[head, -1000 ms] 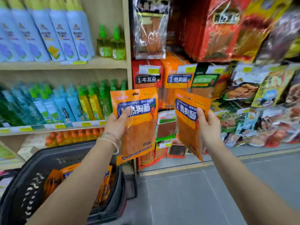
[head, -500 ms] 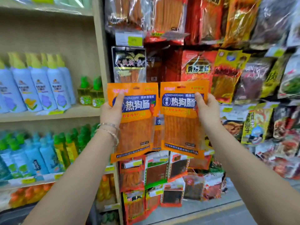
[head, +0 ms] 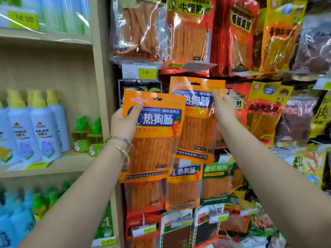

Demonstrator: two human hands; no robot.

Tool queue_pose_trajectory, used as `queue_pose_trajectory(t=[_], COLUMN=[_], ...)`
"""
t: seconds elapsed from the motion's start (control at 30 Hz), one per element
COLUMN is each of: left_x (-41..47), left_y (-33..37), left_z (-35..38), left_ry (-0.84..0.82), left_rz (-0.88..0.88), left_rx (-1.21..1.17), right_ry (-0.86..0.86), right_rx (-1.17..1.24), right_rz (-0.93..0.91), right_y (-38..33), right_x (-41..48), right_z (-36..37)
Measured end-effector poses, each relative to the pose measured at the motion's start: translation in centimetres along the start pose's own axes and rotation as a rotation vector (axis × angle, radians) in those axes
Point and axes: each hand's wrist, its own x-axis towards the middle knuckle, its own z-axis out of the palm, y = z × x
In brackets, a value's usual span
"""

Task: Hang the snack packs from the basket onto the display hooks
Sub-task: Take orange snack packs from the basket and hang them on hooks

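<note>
Left hand [head: 125,122] grips left pack [head: 155,140] at upper left edge, thumb flat across glossy orange front, fingers hidden behind. Right hand [head: 223,108] pinches right pack [head: 197,133] near upper right corner. Both are flat rectangular pouches: crinkly film, clear lower window showing ribbed orange sticks, slot hole at top. Right pack at 1 o'clock from left pack, lower left corner overlapped, in front of hanging packs [head: 182,187]. Smooth plastic spray bottles [head: 44,133] on wooden shelf [head: 53,165] at 9 o'clock.
</note>
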Motion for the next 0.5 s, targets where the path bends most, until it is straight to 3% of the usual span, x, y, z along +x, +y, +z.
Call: queue_pose_trajectory(t=[0.3,0.5], left_x=[1.4,2.3], left_y=[0.8,0.0], left_z=[2.3,3.3], left_ry=[-0.093,-0.094], left_rz=[-0.028,-0.015], left_rx=[-0.093,-0.091], right_ry=[0.036,0.029], right_rx=[-0.052,-0.179], right_rz=[-0.009,-0.143], right_y=[0.7,1.1], right_x=[4.1,5.9], right_z=[1.9,2.8])
